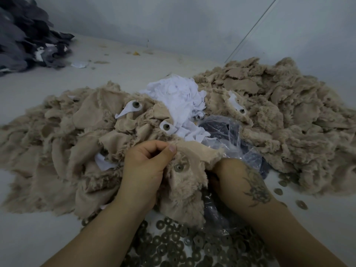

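A beige plush fabric piece (185,182) lies in front of me, backing side up, with a round grey washer (178,167) fixed on it. My left hand (146,166) pinches the piece's upper edge between thumb and fingers. My right hand (238,180) grips the piece's right edge, its fingers tucked under the fabric and hidden. To the left lies a heap of beige pieces (63,135), some with washers on white patches (133,107). A second beige heap (285,112) lies at the right.
Several loose grey washers (185,241) are spread near my forearms, a few more at the right (301,204). White fabric scraps (179,97) and a clear plastic bag (227,130) sit between the heaps. Dark grey fabric (25,35) is piled far left. A wall stands behind.
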A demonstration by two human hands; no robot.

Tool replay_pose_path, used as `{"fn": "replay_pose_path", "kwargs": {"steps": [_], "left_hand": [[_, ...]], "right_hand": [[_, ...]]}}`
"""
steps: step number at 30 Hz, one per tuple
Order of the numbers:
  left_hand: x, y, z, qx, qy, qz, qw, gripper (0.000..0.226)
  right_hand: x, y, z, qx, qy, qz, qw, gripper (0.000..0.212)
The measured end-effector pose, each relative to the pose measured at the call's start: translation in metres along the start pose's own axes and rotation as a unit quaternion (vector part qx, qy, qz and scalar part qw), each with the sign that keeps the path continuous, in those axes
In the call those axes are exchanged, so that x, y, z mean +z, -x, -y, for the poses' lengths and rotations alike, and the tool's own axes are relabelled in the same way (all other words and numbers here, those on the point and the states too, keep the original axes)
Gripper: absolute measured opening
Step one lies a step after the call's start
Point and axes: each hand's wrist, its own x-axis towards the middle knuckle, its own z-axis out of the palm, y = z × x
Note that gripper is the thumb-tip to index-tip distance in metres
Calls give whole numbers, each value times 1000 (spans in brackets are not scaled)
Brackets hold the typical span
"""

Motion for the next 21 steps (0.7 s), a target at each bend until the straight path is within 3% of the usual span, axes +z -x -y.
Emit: {"fn": "replay_pose_path", "kwargs": {"steps": [1, 4, 6, 9, 12, 15, 18, 21], "left_hand": [[0, 0, 0, 3, -7, -7, 1000, 17], [0, -1, 1, 14, -14, -16, 1000, 22], [0, 0, 1, 20, -22, -16, 999, 21], [2, 0, 2, 29, -35, -19, 999, 19], [3, 0, 3, 36, -45, -6, 998, 18], [4, 2, 3, 36, -41, 5, 998, 18], [5, 3, 4, 28, -29, 14, 999, 16], [7, 5, 4, 25, -22, 25, 999, 17]], "right_hand": [[-1, -3, -2, 7, 15, -38, 999, 49], [-27, -3, 4, 6, 30, 55, 998, 5], [-41, -1, 6, 16, 50, 116, 992, 13], [-54, 7, 9, 38, 16, 64, 997, 9], [-58, 14, 4, 55, -88, -8, 995, 14], [-67, 17, 2, 63, -258, 66, 962, 14], [-70, 20, 3, 73, -418, 164, 891, 7], [-61, 18, 8, 80, -490, 120, 859, 8]]}}
